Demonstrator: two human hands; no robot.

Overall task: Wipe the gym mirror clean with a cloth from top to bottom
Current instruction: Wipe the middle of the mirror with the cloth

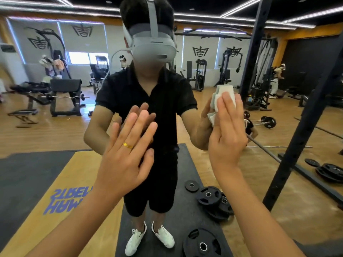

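White, soft and light, the cloth (222, 93) is bunched into a folded wad and pressed against the mirror (55, 136) by the right hand (228, 138), whose fingers lie straight over it rather than curled round it. Left of the cloth and a little lower, the left hand (128, 151) is spread open, a gold ring (128, 145) on one finger. Its fingertips meet their own reflection, so it seems to brace on the mirror. The cloth will likely crumple and slide under the palm, so I judge it best driven by flat pressure across its middle, with the thumb catching a loose edge. The mirror is stiff, smooth and breakable, so steady, even pressure suits it better than a hard shove. The cloth sits at about the reflected person's shoulder height, so much of the mirror below the cloth is probably yet to be wiped. No bucket, bottle or other container shows. Below the cloth, black weight plates (208, 196) lie reflected on the floor.
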